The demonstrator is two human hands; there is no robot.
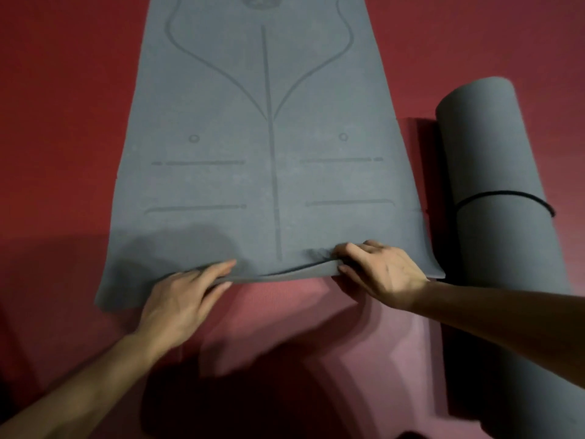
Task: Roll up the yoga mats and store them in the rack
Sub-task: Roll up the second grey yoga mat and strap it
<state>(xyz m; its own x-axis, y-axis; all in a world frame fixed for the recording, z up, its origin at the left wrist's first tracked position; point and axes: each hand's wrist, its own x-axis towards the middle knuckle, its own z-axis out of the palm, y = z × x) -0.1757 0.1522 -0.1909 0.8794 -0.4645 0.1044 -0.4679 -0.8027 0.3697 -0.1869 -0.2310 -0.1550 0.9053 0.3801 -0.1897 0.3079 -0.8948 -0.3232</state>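
Left hand (180,299) pinches the near edge of the mat (269,153): fingers fairly straight on top, thumb under the lip. Right hand (380,274) grips the same edge further right, fingers curled over, thumb beneath. The edge is lifted and bowed between them; the outer corners lie flat.

Head view, only one available:
- Mat is spread flat on the red floor (63,122), running away from the person. No turn made yet.
- Rolled mat (493,153) lies just beside its right edge, tied with a black band (506,196).
- Rack is not in view.

Risks, my read:
- Hands sit off-centre and the left corner is unsupported. An uneven first fold would make the roll cone out at one end.
- A slack first turn gives a fat, springy roll that is harder to band and rack.
- Roll drifting right would run into the rolled mat.
- Foam may cling to the surface below and drag.

Materials:
- Mat: thin grey foam, matte and floppy. Pressed-in centre line, curves, dashes, two small circles.
- Rolled mat: smooth grey cylinder, same finish.
- Lighter, finely ribbed red patch under the near edge could be another mat. Cannot tell.
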